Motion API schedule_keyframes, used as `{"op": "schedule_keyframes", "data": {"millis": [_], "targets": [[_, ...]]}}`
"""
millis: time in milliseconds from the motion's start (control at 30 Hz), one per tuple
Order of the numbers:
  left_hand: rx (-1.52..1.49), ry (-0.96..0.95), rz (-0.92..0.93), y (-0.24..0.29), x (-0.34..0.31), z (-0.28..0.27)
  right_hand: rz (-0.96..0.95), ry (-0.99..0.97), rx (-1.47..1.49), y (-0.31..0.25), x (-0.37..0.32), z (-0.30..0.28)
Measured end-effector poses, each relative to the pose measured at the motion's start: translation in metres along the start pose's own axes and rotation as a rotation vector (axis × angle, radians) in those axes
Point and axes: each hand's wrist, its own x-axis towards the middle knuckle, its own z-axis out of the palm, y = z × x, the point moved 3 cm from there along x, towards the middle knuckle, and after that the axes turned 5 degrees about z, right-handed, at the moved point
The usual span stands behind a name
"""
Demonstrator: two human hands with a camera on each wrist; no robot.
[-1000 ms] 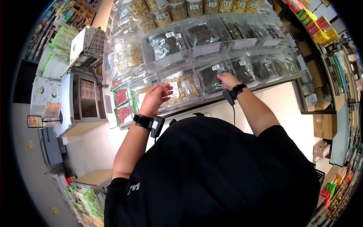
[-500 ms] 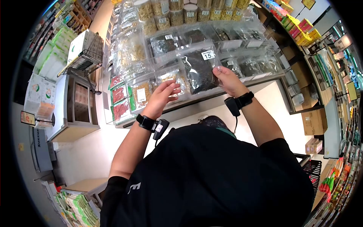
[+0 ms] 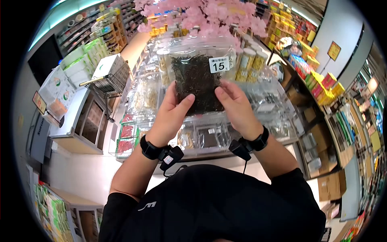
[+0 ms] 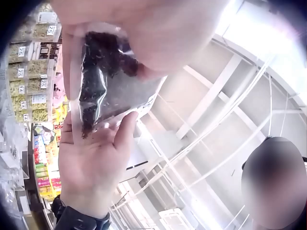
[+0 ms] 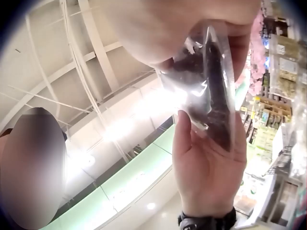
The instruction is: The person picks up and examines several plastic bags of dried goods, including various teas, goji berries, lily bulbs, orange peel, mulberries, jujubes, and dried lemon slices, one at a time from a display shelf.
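Note:
A clear zip-top plastic bag (image 3: 197,82) of dark dried shreds is held up over the display, its white "15" price label (image 3: 219,64) at the upper right. My left hand (image 3: 170,119) grips its lower left side, the thumb lying across the front and the fingers behind. On the opposite side my right hand (image 3: 238,113) holds the bag the same way. Seen from the left wrist, the bag (image 4: 96,81) is edge-on between the near left hand (image 4: 168,33) and the right hand (image 4: 93,165). The right wrist view shows the bag (image 5: 211,86) bulging slightly.
Below is a sloped display of bagged dried goods (image 3: 209,137), with jars (image 3: 244,60) behind. Pink artificial blossoms (image 3: 205,16) hang at the back. A shopping cart (image 3: 109,82) stands at left; shelves with cardboard boxes (image 3: 331,185) line the right.
My right hand has lifted the bag from the display and brought it up to the middle. My left hand, empty before, has taken hold of its left side. The head view has tilted up.

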Motion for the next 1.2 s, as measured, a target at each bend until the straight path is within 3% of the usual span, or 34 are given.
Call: {"op": "schedule_keyframes", "data": {"millis": [167,467,533,567,633,767,833,867,933,1033,1200], "targets": [[0.071,0.036,0.161,0.002,0.028,0.046,-0.110,-0.102,-0.093,-0.040,0.020,-0.033],[0.108,0.100,0.140,-0.029,0.055,0.104,-0.163,-0.158,-0.087,-0.058,0.025,-0.097],[0.305,0.165,0.324,-0.021,0.055,0.131,-0.193,-0.248,0.008,-0.059,0.021,-0.103],[0.313,0.169,0.322,-0.024,0.057,0.128,-0.192,-0.251,0.016,-0.056,0.021,-0.106],[0.444,-0.044,0.395,-0.030,0.064,0.115,-0.342,-0.292,0.052,-0.053,0.020,-0.110],[0.526,-0.021,0.389,-0.046,0.069,0.111,-0.365,-0.254,-0.010,-0.052,0.012,-0.123],[0.506,-0.069,0.402,-0.054,0.072,0.111,-0.412,-0.330,-0.047,-0.050,0.010,-0.126],[0.504,-0.067,0.403,-0.059,0.072,0.109,-0.411,-0.331,-0.049,-0.047,0.009,-0.128],[0.456,-0.110,0.356,-0.066,0.074,0.106,-0.219,-0.350,0.064,-0.036,0.012,-0.129],[0.267,-0.046,0.294,-0.064,0.066,0.113,-0.234,-0.314,0.115,-0.037,0.019,-0.132],[0.263,-0.029,0.289,-0.066,0.063,0.119,-0.244,-0.209,0.086,-0.034,0.029,-0.137]]}}
